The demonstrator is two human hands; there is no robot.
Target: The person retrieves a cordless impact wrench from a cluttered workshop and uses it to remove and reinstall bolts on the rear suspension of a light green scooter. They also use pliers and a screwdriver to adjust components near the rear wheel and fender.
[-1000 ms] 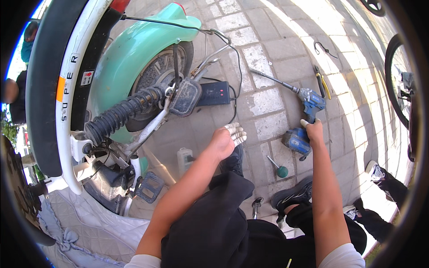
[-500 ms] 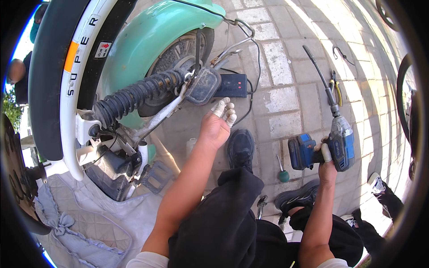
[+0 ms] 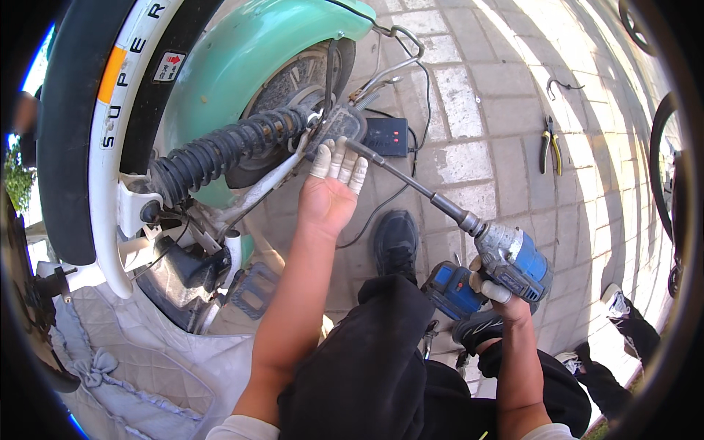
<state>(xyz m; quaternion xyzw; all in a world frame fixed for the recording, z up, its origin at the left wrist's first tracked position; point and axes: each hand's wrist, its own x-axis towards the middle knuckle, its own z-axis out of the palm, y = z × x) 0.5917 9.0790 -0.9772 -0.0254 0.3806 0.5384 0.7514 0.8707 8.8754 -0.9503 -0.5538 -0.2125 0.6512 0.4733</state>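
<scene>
My left hand (image 3: 330, 194), with white coverings on its fingertips, is palm up with its fingers stretched out beside the rear wheel of a tipped-over scooter. In my right hand (image 3: 496, 295) is the grip of a blue and grey cordless impact wrench (image 3: 519, 258). A long socket extension (image 3: 413, 182) runs from its nose toward the left fingertips; whether the tip touches them I cannot tell. Just past the fingers sits a dusty dark cover (image 3: 345, 126) at the wheel hub. A black coil-spring shock absorber (image 3: 231, 155) lies left of the hand, below the pale green fender (image 3: 209, 92).
Behind the hub a black box (image 3: 386, 136) with red lights rests on the paving, its cable (image 3: 427, 95) curving around. Yellow-handled pliers (image 3: 549, 147) and a short black strap (image 3: 565, 86) lie to the right. A quilted cover (image 3: 147, 363) spreads at lower left. Another person's legs (image 3: 598, 374) show at lower right.
The impact wrench has swung left, bringing its extension from pointing away to beside my left hand. My left hand has moved slightly left, and its curled fingers have straightened.
</scene>
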